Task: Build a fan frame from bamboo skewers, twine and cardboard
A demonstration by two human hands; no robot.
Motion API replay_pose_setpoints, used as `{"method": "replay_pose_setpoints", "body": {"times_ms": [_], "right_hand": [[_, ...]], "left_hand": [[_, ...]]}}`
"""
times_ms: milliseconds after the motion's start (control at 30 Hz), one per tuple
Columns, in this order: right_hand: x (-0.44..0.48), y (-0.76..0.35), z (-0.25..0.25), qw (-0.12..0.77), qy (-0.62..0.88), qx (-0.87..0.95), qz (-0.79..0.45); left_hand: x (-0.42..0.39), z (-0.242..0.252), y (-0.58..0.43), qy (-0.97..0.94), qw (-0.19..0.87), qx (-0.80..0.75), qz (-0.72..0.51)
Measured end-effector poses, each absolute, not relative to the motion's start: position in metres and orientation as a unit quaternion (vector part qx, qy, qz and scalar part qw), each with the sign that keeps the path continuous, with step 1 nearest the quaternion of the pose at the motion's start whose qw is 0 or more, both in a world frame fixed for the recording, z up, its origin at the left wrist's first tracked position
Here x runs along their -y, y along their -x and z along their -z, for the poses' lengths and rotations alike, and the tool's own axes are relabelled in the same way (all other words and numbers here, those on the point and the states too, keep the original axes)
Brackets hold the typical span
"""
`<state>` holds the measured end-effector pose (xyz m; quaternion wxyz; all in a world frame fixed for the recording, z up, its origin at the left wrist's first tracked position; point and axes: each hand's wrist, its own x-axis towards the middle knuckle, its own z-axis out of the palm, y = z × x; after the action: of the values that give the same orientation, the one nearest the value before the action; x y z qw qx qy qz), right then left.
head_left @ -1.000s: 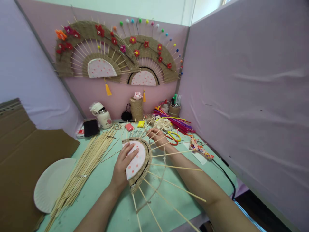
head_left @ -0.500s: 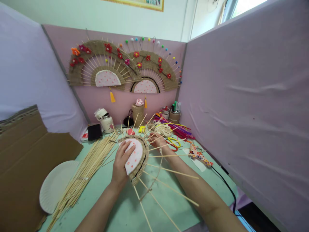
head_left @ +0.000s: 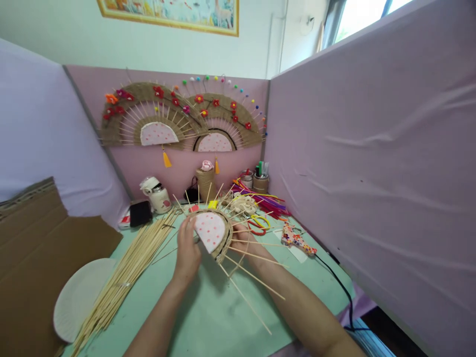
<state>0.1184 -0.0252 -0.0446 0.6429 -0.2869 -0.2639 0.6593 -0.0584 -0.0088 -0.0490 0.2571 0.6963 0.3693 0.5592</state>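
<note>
Above the table is a small half-round fan, its dotted white panel edged with woven twine and a dark band, thin sticks fanning outward. My left hand is closed on its straight left edge, with the thumb side partly hidden. On the other side, my right hand reaches behind the sticks at the woven rim; its fingertips are hidden, so whether they grip anything cannot be made out. A loose strand of twine hangs across the sticks near my right wrist.
A bundle of thin sticks and a paper plate lie left. Scissors, pipe cleaners and a patterned glue gun lie right. A bottle and twine spool stand behind; finished fans hang on the panel.
My left hand has shifted from lying over the dotted panel to the fan's edge, uncovering the panel. The fan has turned and tilted slightly. My right hand has moved lower along the rim. The view has tipped upward.
</note>
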Motion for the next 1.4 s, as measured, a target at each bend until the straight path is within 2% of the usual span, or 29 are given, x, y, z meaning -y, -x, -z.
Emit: {"method": "replay_pose_setpoints", "body": {"times_ms": [67,100,133,267,367,533,900,1400], "right_hand": [[0.028,-0.123,0.047,0.624,0.286,0.245,-0.684],[0.029,-0.124,0.048,0.615,0.283,0.234,-0.698],[0.029,-0.125,0.048,0.607,0.282,0.225,-0.709],[0.034,-0.118,0.043,0.576,0.271,0.206,-0.743],[0.041,-0.11,0.041,0.564,0.266,0.201,-0.755],[0.051,-0.1,0.046,0.528,0.272,0.196,-0.78],[0.055,-0.09,0.057,0.528,0.279,0.188,-0.78],[0.067,-0.074,0.06,0.528,0.243,0.217,-0.784]], "left_hand": [[0.006,0.051,0.063,-0.519,0.418,-0.418,-0.617],[0.004,0.05,0.065,-0.399,0.521,-0.425,-0.623],[0.001,0.048,0.066,-0.357,0.571,-0.425,-0.606],[-0.012,0.038,0.063,-0.313,0.677,-0.373,-0.551],[-0.016,0.033,0.055,-0.229,0.79,-0.255,-0.508],[-0.016,0.042,0.055,-0.202,0.812,-0.223,-0.501],[-0.012,0.054,0.069,-0.255,0.846,-0.106,-0.455],[0.003,0.042,0.071,-0.228,0.868,-0.154,-0.414]]}}
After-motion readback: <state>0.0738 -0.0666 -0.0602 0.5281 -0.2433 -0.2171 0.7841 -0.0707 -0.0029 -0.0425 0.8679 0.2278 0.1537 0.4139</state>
